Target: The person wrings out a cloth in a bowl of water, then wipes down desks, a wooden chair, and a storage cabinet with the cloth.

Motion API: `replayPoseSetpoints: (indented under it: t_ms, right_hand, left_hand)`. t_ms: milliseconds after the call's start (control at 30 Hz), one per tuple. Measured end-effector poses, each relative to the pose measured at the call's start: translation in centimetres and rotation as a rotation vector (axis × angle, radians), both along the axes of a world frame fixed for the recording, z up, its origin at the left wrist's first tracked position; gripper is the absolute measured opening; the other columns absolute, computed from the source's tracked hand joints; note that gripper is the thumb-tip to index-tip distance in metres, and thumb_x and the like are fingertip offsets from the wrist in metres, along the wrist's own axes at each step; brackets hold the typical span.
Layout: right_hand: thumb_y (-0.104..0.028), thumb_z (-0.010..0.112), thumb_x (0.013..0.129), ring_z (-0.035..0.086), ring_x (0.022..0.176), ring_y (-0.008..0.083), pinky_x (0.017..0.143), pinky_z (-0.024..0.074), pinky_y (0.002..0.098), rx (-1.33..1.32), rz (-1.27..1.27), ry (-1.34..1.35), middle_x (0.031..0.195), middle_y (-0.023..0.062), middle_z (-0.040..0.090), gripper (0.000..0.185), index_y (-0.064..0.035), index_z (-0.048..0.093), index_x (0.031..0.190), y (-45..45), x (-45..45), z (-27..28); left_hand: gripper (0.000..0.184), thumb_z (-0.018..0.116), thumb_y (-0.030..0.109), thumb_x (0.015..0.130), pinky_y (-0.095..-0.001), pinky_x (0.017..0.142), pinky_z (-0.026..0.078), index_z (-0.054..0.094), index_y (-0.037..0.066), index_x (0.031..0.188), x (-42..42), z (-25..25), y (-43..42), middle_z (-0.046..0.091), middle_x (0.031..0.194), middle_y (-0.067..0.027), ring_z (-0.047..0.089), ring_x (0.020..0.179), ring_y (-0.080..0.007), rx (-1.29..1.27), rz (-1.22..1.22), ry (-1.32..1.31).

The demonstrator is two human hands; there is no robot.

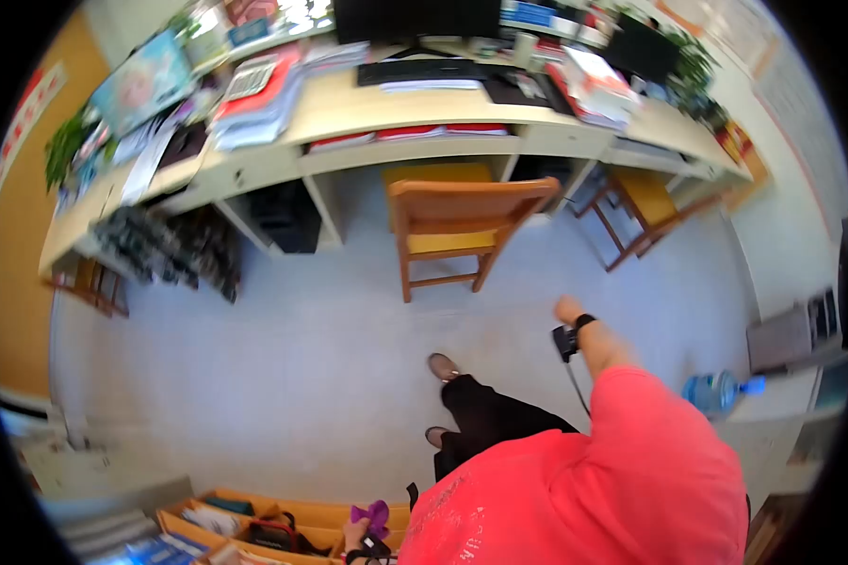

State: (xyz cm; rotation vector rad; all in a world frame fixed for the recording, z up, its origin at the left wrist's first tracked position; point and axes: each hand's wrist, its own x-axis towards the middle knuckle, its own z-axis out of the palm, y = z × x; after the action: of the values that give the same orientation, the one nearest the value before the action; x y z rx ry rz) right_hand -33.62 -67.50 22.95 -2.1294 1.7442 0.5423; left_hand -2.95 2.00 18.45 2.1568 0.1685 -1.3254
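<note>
My left hand [356, 533] is low in the picture beside the wooden compartments, its fingers closed at a purple flower-like thing [375, 515]; its exact kind is too small to make out. A dark device [377, 546] sits by that wrist. Out over the floor on the other side, my right hand [567, 309] is curled, and nothing shows in it. Around the right wrist is a black band [585, 321], with a black box [565, 343] and a cable hanging from it. A wooden divided box [334, 514] holds several items, among them a dark red and black bag [273, 535].
A long desk [349, 108] carries a monitor [416, 21], keyboard [420, 72] and paper stacks [259, 99]. A wooden chair [471, 209] stands before it, with a stool [645, 202] farther right. A water bottle [711, 393] lies near the right wall. Camouflage clothing [151, 247] hangs at left.
</note>
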Motion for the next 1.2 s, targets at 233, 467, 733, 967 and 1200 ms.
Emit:
replayPoseSetpoints:
  t_ms: [233, 467, 733, 967, 1200]
  right_hand:
    - [-0.012, 0.056, 0.072, 0.063, 0.077, 0.036, 0.07, 0.0505, 0.0437, -0.127, -0.371, -0.059, 0.077, 0.02, 0.064, 0.015, -0.0032, 0.068, 0.071, 5.0, -27.2, 3.9]
    - [-0.016, 0.061, 0.071, 0.064, 0.086, 0.0303, 0.075, 0.0518, 0.0414, 0.345, 0.01, 0.206, 0.09, 0.0128, 0.067, 0.017, -0.0087, 0.071, 0.082, 18.3, -42.4, -2.2]
    - [-0.014, 0.06, 0.072, 0.063, 0.086, 0.0317, 0.073, 0.0511, 0.0418, 0.348, -0.199, 0.203, 0.092, 0.0136, 0.067, 0.022, -0.0055, 0.07, 0.089, 21.1, -54.9, -2.0]
    - [-0.012, 0.051, 0.081, 0.061, 0.068, 0.0201, 0.067, 0.0488, 0.0342, -0.404, -1.285, -0.863, 0.077, 0.0132, 0.065, 0.023, -0.0026, 0.065, 0.097, 12.4, -49.2, 0.1]
    - [-0.019, 0.058, 0.072, 0.062, 0.067, 0.0267, 0.059, 0.0493, 0.0383, -0.025, -0.986, -0.335, 0.071, 0.0122, 0.063, 0.014, -0.0062, 0.064, 0.073, 22.8, -46.3, -6.5]
  left_hand:
    - [0.022, 0.066, 0.018, 0.071, -0.0332, 0.055, 0.047, 0.065, 0.001, 0.085, 1.5, 2.3, -9.2, 0.063, 0.072, -0.0046, 0.059, 0.063, -0.0162, 0.017, -0.421, 0.021]
    - [0.022, 0.066, 0.017, 0.071, -0.033, 0.055, 0.048, 0.065, 0.001, 0.086, 1.0, 3.0, -29.4, 0.064, 0.072, -0.0052, 0.06, 0.063, -0.016, 0.029, -0.836, -0.018]
    - [0.022, 0.066, 0.016, 0.071, -0.0328, 0.055, 0.048, 0.065, 0.001, 0.087, -4.1, 3.3, -53.1, 0.064, 0.073, -0.006, 0.06, 0.063, -0.0158, -0.004, -1.24, -0.08]
    - [0.022, 0.066, 0.015, 0.071, -0.0326, 0.055, 0.048, 0.065, 0.001, 0.088, -12.3, 0.9, -73.6, 0.065, 0.073, -0.0066, 0.06, 0.064, -0.0156, -0.192, -1.621, -0.112]
    - [0.022, 0.068, 0.021, 0.073, -0.0315, 0.055, 0.047, 0.066, 0.002, 0.086, -26.6, 2.6, -90.0, 0.063, 0.072, -0.0045, 0.059, 0.063, -0.0151, -0.127, -1.717, -0.061]
